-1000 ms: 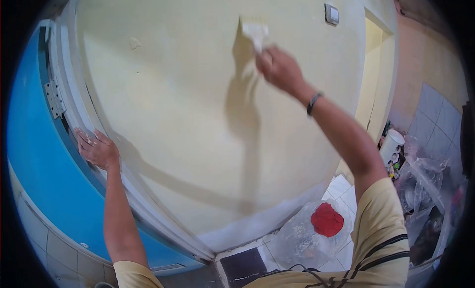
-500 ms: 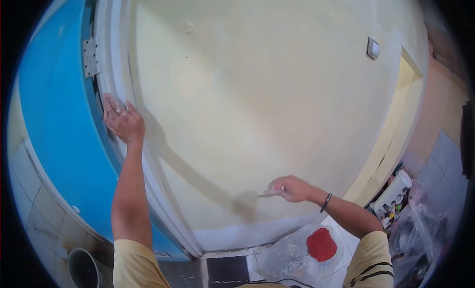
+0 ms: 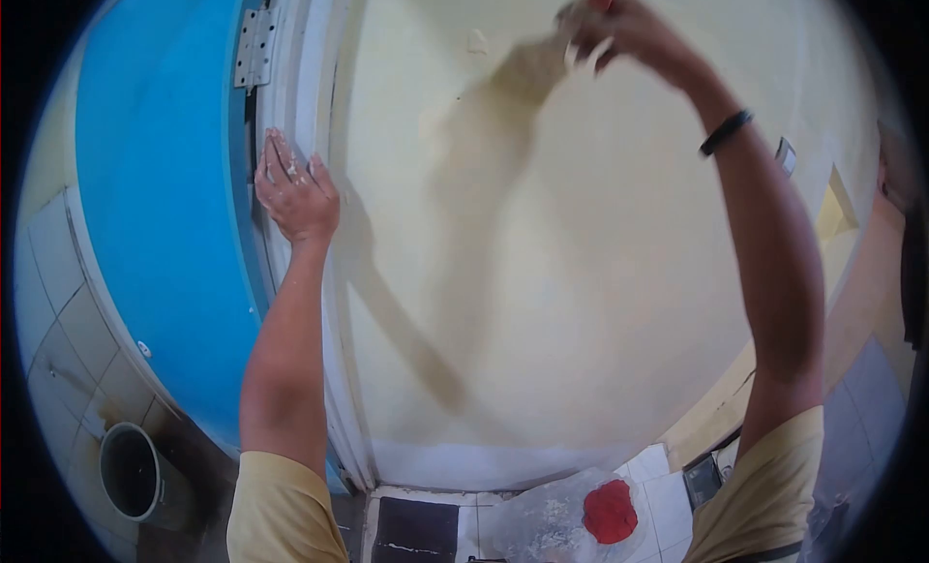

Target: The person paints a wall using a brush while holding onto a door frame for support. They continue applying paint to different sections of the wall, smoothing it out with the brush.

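My left hand (image 3: 298, 197), its fingers spread and flecked with white, rests on the white door frame (image 3: 302, 74) beside the blue door (image 3: 160, 176). High at the top of the view, my right hand (image 3: 624, 35) is raised near the pale yellow wall (image 3: 600, 273). Its fingers are bent around a tool with a bit of red showing; motion blur hides the tool's shape. A small raised patch (image 3: 477, 42) marks the wall to the left of that hand.
A metal hinge (image 3: 255, 50) joins door and frame. On the floor are a bucket (image 3: 133, 473) at lower left and a plastic sheet (image 3: 542, 524) with a red mass (image 3: 610, 512) on it. A light switch (image 3: 785, 157) is on the right.
My right hand has risen from low on the wall to the top, still with the tool. The view has shifted left; my left hand stays on the frame.
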The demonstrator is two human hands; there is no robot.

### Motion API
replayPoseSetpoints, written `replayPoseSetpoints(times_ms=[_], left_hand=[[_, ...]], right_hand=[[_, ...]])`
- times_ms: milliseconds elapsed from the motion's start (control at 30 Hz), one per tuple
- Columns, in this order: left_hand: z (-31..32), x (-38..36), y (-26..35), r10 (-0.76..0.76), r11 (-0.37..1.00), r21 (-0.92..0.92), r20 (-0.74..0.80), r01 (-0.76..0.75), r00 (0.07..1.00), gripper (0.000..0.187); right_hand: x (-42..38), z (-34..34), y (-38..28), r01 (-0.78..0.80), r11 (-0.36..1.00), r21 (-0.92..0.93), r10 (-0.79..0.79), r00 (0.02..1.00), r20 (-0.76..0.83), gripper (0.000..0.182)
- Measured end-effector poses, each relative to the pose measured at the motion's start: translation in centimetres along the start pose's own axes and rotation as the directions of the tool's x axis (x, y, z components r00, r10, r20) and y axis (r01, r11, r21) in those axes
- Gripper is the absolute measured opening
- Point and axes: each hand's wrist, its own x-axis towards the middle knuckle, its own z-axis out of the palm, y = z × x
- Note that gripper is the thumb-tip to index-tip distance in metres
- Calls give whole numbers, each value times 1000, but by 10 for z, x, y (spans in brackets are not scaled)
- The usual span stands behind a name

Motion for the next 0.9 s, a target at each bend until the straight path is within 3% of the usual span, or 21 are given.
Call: replayPoseSetpoints(times_ms=[67,133,167,200,233,300,367,433,467,500,567,600,633,700,767,867,900], left_hand=[[-1,-1,1,-7,1000,-6,12,7,1000,60],[-1,0,-1,-10,1000,-1,28,10,1000,60],[0,0,-1,-12,1000,7,38,12,999,61],[0,-1,-1,-15,1000,12,45,14,999,61],[1,-2,-1,-13,1000,10,43,12,999,61],[1,-1,-1,-8,1000,4,37,8,999,61],[2,-2,-2,-13,1000,6,42,13,999,61],[3,-1,-2,-14,1000,4,44,14,999,61],[4,-1,-1,-16,1000,3,45,16,999,61],[3,-2,-2,-18,1000,4,49,18,999,61],[3,-2,-3,-6,1000,7,37,6,999,61],[4,-2,-3,-1,1000,10,30,0,1000,62],[5,-1,-3,3,1000,12,28,-3,1000,62],[5,-2,-3,12,1000,19,27,-12,1000,62],[6,-4,-4,13,1000,20,34,-14,999,62],[7,-3,-6,25,1000,18,27,-26,999,63],[8,-3,-5,30,999,14,26,-30,999,63]], right_hand=[[17,-11,-49,17,999,-39,-27,961,-275,19],[28,-16,-54,188,932,-310,-316,843,-436,16],[31,-12,-54,220,868,-445,-442,752,-490,15],[32,6,-48,278,675,-683,-706,511,-490,14],[28,9,-50,200,618,-760,-700,581,-416,13],[16,42,-31,165,448,-879,-773,565,-288,13],[-5,78,-1,114,378,-919,-539,834,-118,17],[-44,135,25,271,357,-894,-611,792,-4,14],[-66,171,45,266,221,-938,-661,748,57,18],[-98,205,51,318,213,-924,-653,750,108,23],[-171,276,64,482,431,-763,-521,823,226,27],[-202,310,66,522,405,-751,-582,780,228,29],[-235,345,66,517,487,-704,-535,814,227,29],[-291,407,61,492,601,-630,-450,860,241,29],[-336,461,48,375,795,-476,-254,920,300,24],[-388,522,37,298,888,-349,-176,923,342,17],[-388,528,38,216,950,-226,-131,931,341,16]])
